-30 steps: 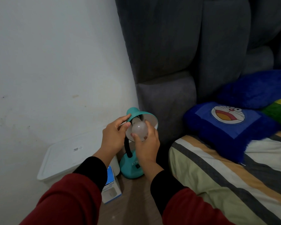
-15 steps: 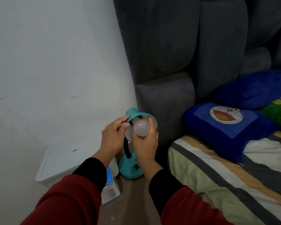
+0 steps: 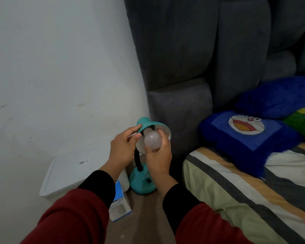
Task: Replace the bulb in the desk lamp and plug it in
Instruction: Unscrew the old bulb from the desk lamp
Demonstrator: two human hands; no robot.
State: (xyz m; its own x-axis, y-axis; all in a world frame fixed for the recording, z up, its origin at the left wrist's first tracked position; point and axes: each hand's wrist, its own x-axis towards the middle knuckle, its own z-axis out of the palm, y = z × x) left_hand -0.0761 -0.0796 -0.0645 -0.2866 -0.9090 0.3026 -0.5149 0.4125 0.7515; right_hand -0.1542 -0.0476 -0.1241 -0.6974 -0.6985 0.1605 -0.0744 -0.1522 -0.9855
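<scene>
Your right hand [image 3: 158, 155] held the round frosted white bulb [image 3: 152, 139] at the mouth of the teal metal lamp shade [image 3: 152, 124], its fingers [image 3: 163, 138] curled around the globe from below and from the right. Whether the bulb's base sat in the socket could not be told, since the globe hid it. Your left hand [image 3: 122, 150] steadied the shade from the left, thumb and fingertips pressed against its rim and outer wall, so those fingers were closed on the shade.

The shade tilted toward you on a black flexible neck [image 3: 137, 161], which rose from the teal rounded lamp base [image 3: 142, 184] standing on the brown floor [image 3: 148, 217]. Just left of the base lay a small blue-and-white cardboard bulb box [image 3: 121, 206], partly under your left sleeve [image 3: 74, 215]. Beside that stood a white plastic lidded container [image 3: 65, 175] against the pale wall [image 3: 60, 67].

To your right was the bed with a striped sheet [image 3: 236, 191], a blue plush cartoon-cat cushion [image 3: 246, 134] on it, and the grey padded headboard [image 3: 183, 50] behind the lamp.
</scene>
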